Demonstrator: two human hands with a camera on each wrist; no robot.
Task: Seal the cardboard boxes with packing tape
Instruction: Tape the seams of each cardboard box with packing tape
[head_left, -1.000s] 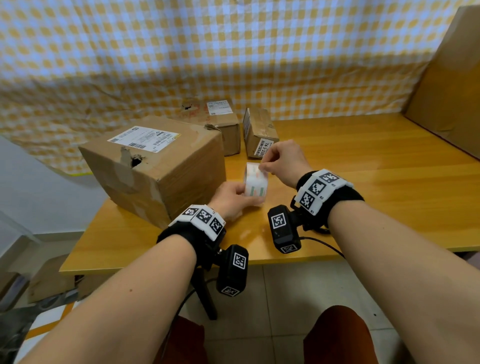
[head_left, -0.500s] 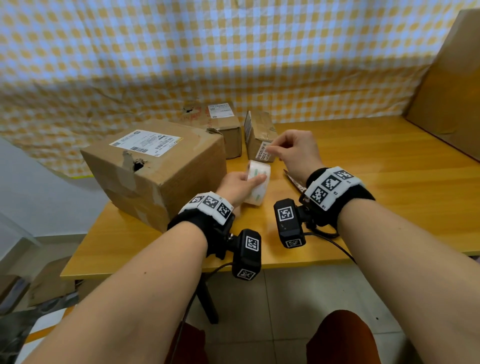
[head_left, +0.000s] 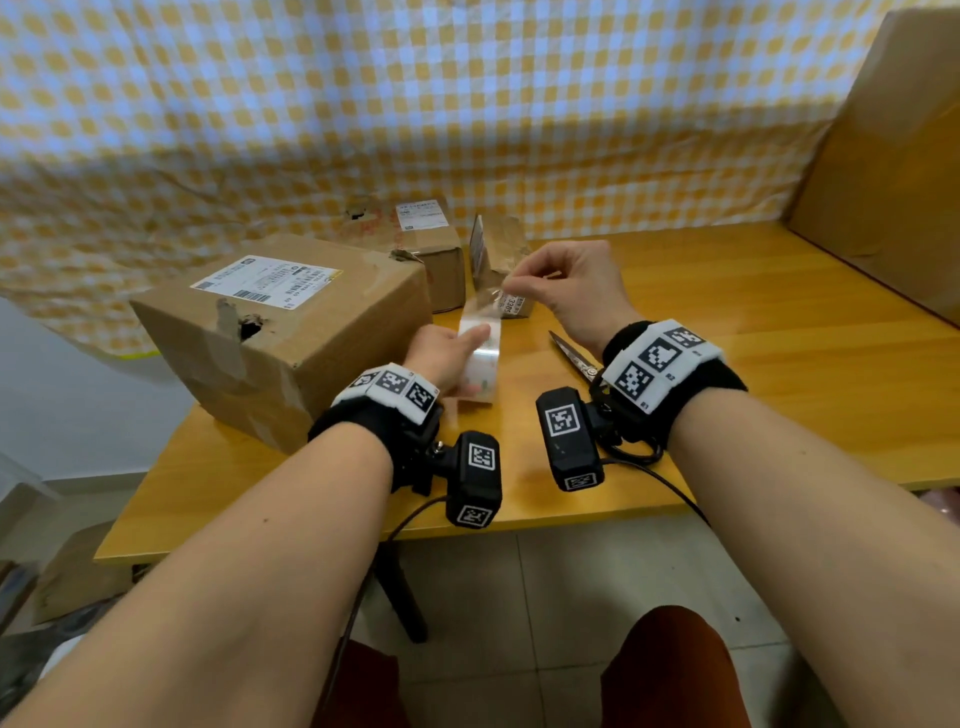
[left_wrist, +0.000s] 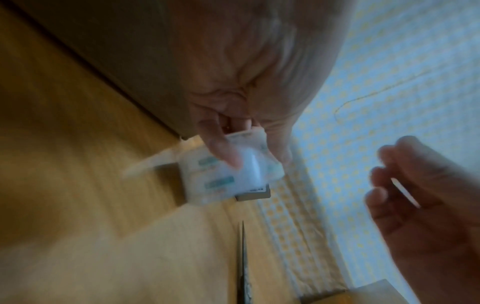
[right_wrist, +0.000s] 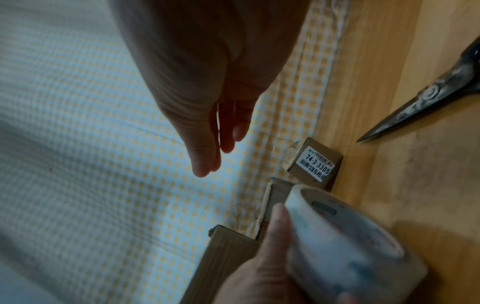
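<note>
My left hand (head_left: 462, 358) grips a roll of clear packing tape (head_left: 480, 364) just above the table, right of the large cardboard box (head_left: 280, 322). My right hand (head_left: 511, 283) pinches the free tape end, and a short clear strip (head_left: 488, 309) stretches from it down to the roll. A medium box (head_left: 431, 249) and a small box (head_left: 498, 249) stand behind the hands. The left wrist view is blurred; it shows the roll (left_wrist: 233, 176) between my fingers (left_wrist: 221, 148). In the right wrist view the roll (right_wrist: 350, 246) sits below my right hand (right_wrist: 205, 162), near the small box (right_wrist: 311, 164).
Dark metal scissors (head_left: 571, 353) lie on the wooden table (head_left: 779, 338) just under my right wrist. A big sheet of cardboard (head_left: 893, 156) leans at the far right. A checked cloth (head_left: 467, 104) hangs behind the table.
My right hand has drawn the tape end up and away from the roll, so a clear strip now shows. My left hand has lowered and tilted the roll.
</note>
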